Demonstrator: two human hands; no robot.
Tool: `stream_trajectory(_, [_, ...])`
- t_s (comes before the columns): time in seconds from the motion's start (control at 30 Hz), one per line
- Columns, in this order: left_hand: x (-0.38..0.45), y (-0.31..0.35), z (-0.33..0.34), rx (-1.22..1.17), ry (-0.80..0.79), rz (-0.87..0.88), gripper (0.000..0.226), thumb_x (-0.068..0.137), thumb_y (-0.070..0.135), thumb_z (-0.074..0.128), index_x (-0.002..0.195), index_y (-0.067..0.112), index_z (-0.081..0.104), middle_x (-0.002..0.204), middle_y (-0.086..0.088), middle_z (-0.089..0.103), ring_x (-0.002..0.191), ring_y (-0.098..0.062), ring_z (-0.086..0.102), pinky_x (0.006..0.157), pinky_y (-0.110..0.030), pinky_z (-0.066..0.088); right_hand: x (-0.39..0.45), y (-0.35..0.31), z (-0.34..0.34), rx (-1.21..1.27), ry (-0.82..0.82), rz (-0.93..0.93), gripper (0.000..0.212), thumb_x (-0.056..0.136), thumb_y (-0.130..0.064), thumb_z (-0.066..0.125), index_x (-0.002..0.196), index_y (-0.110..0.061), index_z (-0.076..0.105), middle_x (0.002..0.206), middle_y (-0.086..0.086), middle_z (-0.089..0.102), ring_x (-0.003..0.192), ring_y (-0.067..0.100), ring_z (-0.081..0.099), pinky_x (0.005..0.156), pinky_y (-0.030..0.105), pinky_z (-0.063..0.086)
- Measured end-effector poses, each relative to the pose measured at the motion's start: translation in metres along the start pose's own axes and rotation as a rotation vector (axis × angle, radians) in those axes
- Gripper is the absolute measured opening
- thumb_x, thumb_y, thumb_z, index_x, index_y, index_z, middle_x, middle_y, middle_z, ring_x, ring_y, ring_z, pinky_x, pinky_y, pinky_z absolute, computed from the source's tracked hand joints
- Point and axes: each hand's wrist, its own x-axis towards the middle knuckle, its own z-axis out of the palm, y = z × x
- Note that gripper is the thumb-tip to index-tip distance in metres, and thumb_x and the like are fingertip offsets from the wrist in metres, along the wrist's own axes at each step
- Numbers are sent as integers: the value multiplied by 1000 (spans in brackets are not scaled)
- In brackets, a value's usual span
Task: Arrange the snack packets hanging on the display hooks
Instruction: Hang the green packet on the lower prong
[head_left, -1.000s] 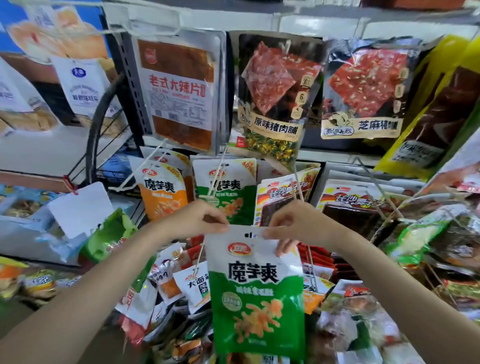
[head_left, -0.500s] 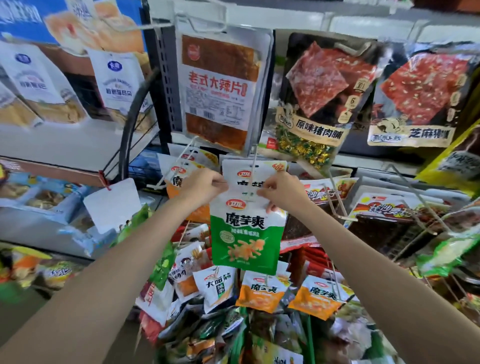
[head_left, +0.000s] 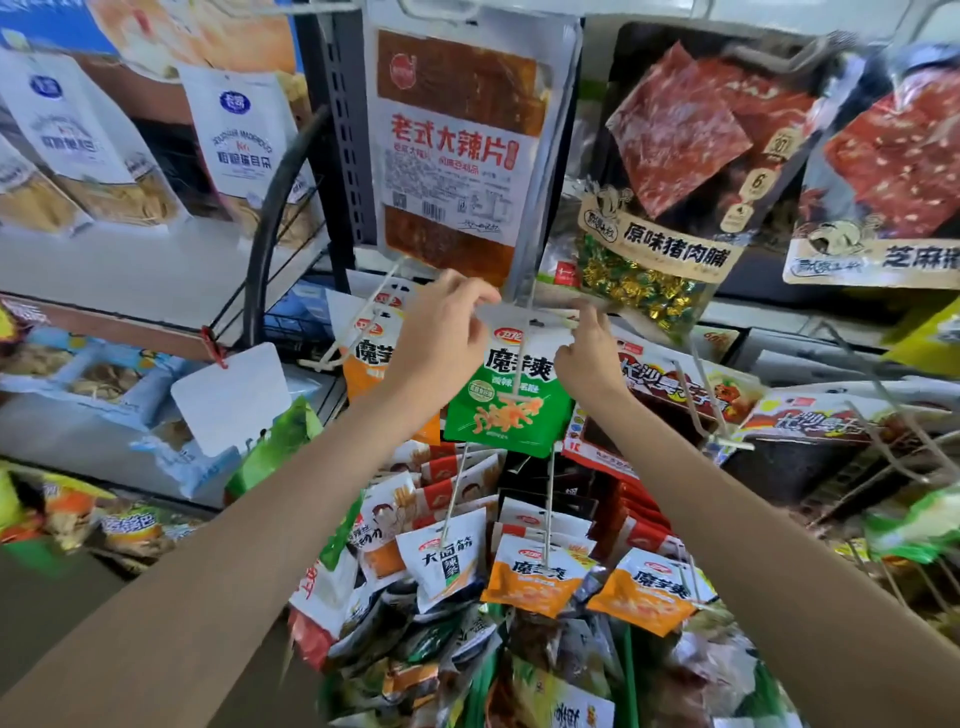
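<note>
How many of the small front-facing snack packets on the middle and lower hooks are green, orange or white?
Counting only fronts whose colour shows:
green packet: 1, pinched at its top by the left hand and right hand
orange packets: 3
white packet: 1
Total: 5

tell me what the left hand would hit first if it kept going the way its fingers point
Probably the green packet's white top edge, which the left hand pinches already; past that, the right hand at the other corner. Depth is hard to judge here.
</note>
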Motion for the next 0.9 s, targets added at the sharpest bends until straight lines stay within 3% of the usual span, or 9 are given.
stream_trajectory(0.17, [3, 41, 23, -41, -87, 153, 29, 86, 0, 50, 112, 10, 59, 112, -5, 53, 101, -19, 51, 82, -24, 39, -32, 6, -42, -114, 25, -236, 48, 83, 13, 40, 126, -5, 49, 139, 12, 37, 123, 28, 43, 91, 22, 32])
stream_trajectory(0.3, [1, 66, 49, -52, -200, 162, 31, 87, 2, 48, 115, 10, 58, 123, -4, 50, 111, -20, 49, 89, -27, 38, -46, 30, -109, -164, 55, -143, 38, 87, 8, 37, 108, -9, 64, 119, 11, 61, 108, 23, 56, 78, 16, 35])
stream_trajectory(0.4, [-6, 78, 61, 30, -191, 230, 31, 88, 4, 48, 117, 11, 58, 123, -3, 53, 115, -20, 49, 95, -30, 38, -63, 41, -130, -21, 44, -62, 36, 87, 7, 38, 92, -10, 69, 92, 6, 70, 88, 16, 64, 86, 26, 50])
stream_trajectory(0.47, [-17, 84, 67, 43, -188, 318, 30, 86, 4, 48, 114, 9, 60, 118, -6, 57, 110, -21, 51, 94, -28, 38, -69, 40, -123, 28, -11, -87, 36, 86, 6, 40, 93, -16, 68, 92, 1, 68, 91, 16, 66, 91, 35, 52])
stream_trajectory(0.53, [-33, 80, 71, 59, -234, 368, 27, 83, 3, 49, 107, 6, 63, 109, -9, 60, 100, -23, 56, 88, -25, 39, -67, 34, -105, -6, -86, -115, 38, 85, 4, 44, 112, -15, 63, 113, 3, 66, 105, 20, 62, 98, 33, 47])
stream_trajectory(0.63, [-56, 52, 67, 64, -314, 291, 21, 81, 1, 53, 96, 8, 66, 102, -7, 63, 88, -22, 61, 79, -29, 50, -48, 31, -69, -42, -209, -85, 57, 85, 6, 43, 139, -10, 37, 142, 11, 45, 125, 27, 48, 103, 33, 40])
stream_trajectory(0.73, [-70, 23, 51, 150, -384, 151, 20, 86, 4, 51, 98, 9, 66, 108, -5, 62, 85, -20, 61, 76, -33, 54, -19, 27, -33, -187, -284, -105, 74, 86, 8, 42, 148, -7, 5, 158, 10, 3, 143, 29, 18, 106, 34, 32])
stream_trajectory(0.8, [-72, 8, 41, 216, -396, 58, 23, 91, 10, 45, 104, 13, 64, 112, -1, 60, 87, -14, 58, 79, -26, 52, 3, 22, -16, -239, -282, -100, 79, 86, 9, 41, 148, -7, -5, 157, 8, -11, 145, 30, 7, 107, 36, 31])
stream_trajectory(0.9, [-68, -8, 31, 271, -406, -17, 26, 93, 14, 41, 109, 14, 62, 117, 1, 58, 100, -13, 56, 82, -22, 47, 27, 18, -4, -355, -278, -103, 80, 87, 7, 43, 148, -8, -5, 157, 6, -12, 139, 33, 26, 90, 35, 41])
